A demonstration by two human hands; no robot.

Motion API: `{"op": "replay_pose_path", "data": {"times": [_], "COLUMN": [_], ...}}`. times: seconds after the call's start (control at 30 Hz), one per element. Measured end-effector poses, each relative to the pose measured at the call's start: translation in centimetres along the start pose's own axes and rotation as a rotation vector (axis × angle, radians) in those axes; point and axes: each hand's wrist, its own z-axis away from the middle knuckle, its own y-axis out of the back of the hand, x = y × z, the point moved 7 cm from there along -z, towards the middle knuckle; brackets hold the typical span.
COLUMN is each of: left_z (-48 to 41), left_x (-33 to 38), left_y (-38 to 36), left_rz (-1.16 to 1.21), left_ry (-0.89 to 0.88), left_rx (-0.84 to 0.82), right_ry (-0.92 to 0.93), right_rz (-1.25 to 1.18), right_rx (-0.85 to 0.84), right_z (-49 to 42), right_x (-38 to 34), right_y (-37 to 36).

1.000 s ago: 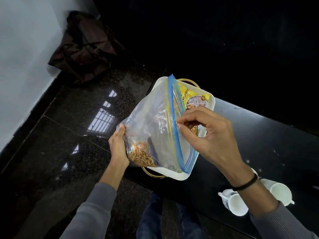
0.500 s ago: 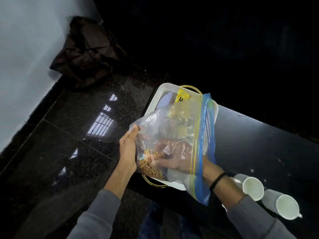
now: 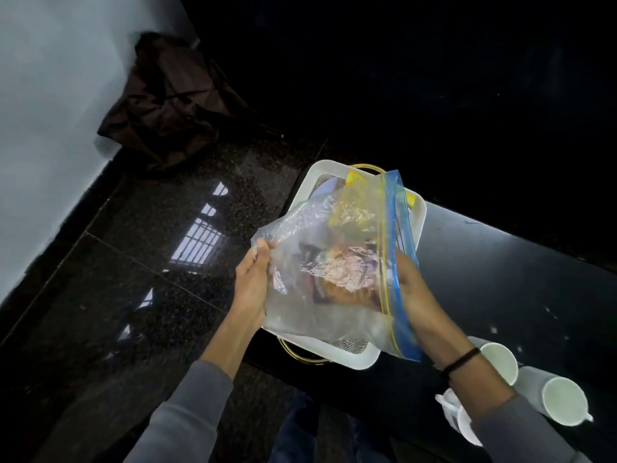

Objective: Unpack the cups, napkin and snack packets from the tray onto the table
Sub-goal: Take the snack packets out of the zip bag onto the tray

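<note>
A clear zip bag (image 3: 300, 305) with a blue seal strip is held over the white tray (image 3: 421, 218). My left hand (image 3: 251, 282) grips its closed left end. My right hand (image 3: 412, 289) reaches in through the open mouth and is closed around a shiny purple snack packet (image 3: 344, 272) inside. A yellow snack packet (image 3: 354, 178) lies in the tray behind the bag. Two white cups (image 3: 499, 360) (image 3: 564, 401) lie on their sides on the black table at the right. White crumpled paper, likely the napkin (image 3: 447, 407), shows under my right forearm.
The tray has gold handles (image 3: 297, 355) and sits at the left corner of the black table (image 3: 500, 279). To the left is dark polished floor (image 3: 133, 279) with a brown bag (image 3: 167, 105) against the white wall.
My right hand went from pinching the bag's blue seal to deep inside the bag. The bag tilted flatter over the tray, and the view shifted slightly.
</note>
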Motion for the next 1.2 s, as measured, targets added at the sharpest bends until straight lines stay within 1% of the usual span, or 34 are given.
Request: {"op": "replay_pose_path", "data": {"times": [0.03,0.07,0.13,0.2,0.23,0.27,0.33,0.4,0.43,0.53,0.63,0.7,0.77,0.87,0.93,1.0,1.1,1.2], "left_z": [0.2,0.3,0.9,1.4,1.6,1.7,1.5,1.3,1.2,0.7,0.6,0.5,0.5,0.6,0.6,0.7,0.2,-0.3], "left_x": [0.0,0.0,-0.4,-1.2,-1.3,-1.3,-1.4,-1.5,-1.6,-2.1,-1.9,-1.9,-2.2,-2.0,-1.9,-1.9,-2.0,-2.1], "left_y": [-0.3,-0.7,-1.5,-2.1,-2.4,-2.6,-2.5,-2.1,-1.9,-1.4,-0.9,-0.5,-0.1,0.5,0.2,0.4,1.4,2.0], "left_rz": [-0.042,-0.095,-0.192,-0.27,-0.294,-0.302,-0.233,-0.167,-0.147,-0.071,-0.088,-0.061,-0.016,0.042,0.102,0.13,0.091,0.056], "left_ry": [0.022,0.051,0.125,0.18,0.179,0.167,0.139,0.122,0.107,0.101,0.086,0.123,0.153,0.137,0.131,0.121,0.095,0.109], "left_rx": [-0.042,-0.096,-0.231,-0.368,-0.411,-0.414,-0.334,-0.218,-0.179,-0.085,0.041,0.081,0.087,0.113,0.054,0.04,0.132,0.18], "right_ry": [0.041,0.077,0.114,0.173,0.197,0.21,0.268,0.356,0.374,0.352,0.326,0.328,0.341,0.323,0.289,0.234,0.137,0.059], "right_rz": [-0.011,0.005,0.006,0.036,0.103,0.191,0.354,0.396,0.359,0.217,0.139,0.093,0.102,0.249,0.36,0.461,0.581,0.555], "right_rx": [-0.053,-0.047,0.045,0.089,0.102,0.128,0.172,0.222,0.24,0.292,0.351,0.404,0.47,0.531,0.519,0.468,0.355,0.238], "right_z": [0.0,-0.3,-0.9,-1.3,-1.4,-1.4,-1.3,-0.7,-0.3,0.3,0.5,0.8,1.0,0.9,0.6,0.1,-0.8,-1.7], "right_x": [-0.8,-1.0,-1.3,-1.7,-1.9,-2.1,-2.9,-3.9,-4.3,-4.0,-3.1,-2.6,-2.1,-0.8,0.3,1.5,3.8,6.1], "right_y": [-0.3,0.1,1.7,2.8,3.0,3.4,4.0,4.6,5.0,6.3,7.5,8.2,9.0,9.4,9.1,8.2,6.3,4.1]}}
